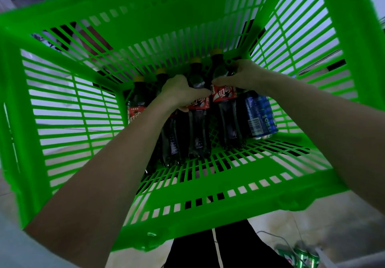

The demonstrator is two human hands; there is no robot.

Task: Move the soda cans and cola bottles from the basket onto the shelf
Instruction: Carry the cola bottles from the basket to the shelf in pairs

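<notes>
Four cola bottles (224, 109) lie in a row on the floor of the green basket (208, 203), w/ a blue soda can (260, 115) just beside the rightmost one. Long axes run near parallel, yellow caps pointing away from the person toward the far wall, bases toward the near wall. The can lies the same way, barcode side up.

Left hand (179, 92) curls over the shoulder of the third bottle from the left (198, 121), thumb across its red label. Right hand (239, 75) wraps the neck and shoulder of the rightmost bottle, thumb at the label's top edge. Both hold firm, nothing lifted yet by the look of it.

To do it well: grip at the label, not the slick neck, tip each bottle cap-up, and bring them straight up clear of the rim w/o dragging neighbours or rolling the can. Shelf isn't in view. Green cans (300, 257) sit on the floor outside the basket, bottom right.
</notes>
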